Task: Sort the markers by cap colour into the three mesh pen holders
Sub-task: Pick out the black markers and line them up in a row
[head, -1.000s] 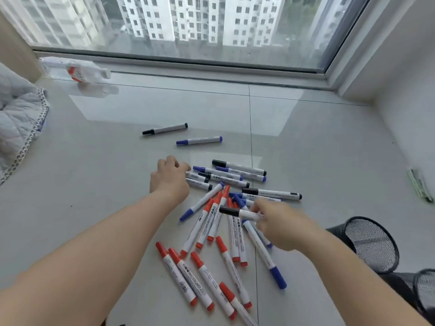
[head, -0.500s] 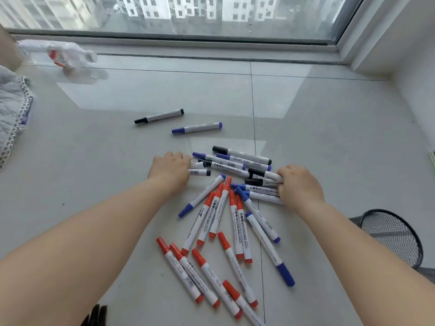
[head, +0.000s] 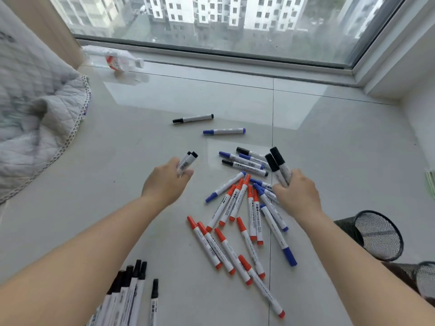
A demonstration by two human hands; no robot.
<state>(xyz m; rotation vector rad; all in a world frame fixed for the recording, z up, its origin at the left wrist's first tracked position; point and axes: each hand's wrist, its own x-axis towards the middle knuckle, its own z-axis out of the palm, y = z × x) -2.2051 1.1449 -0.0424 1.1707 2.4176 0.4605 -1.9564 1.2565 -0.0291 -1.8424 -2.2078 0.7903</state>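
Observation:
A loose pile of red, blue and black capped markers lies on the tiled floor. My left hand grips two black-capped markers just left of the pile, lifted off the floor. My right hand holds two more black-capped markers upright at the pile's right edge. One black marker and one blue marker lie apart, farther away. A row of black-capped markers lies at the bottom left. Two black mesh pen holders lie at the right; a third is not visible.
A quilted grey blanket covers the floor at the left. A plastic bottle lies by the window sill. A green strip sits at the right edge beside the white wall.
Both hands have lifted from the pile, each now gripping two black-capped markers. The view has tilted, bringing the row of black markers at the bottom left into sight.

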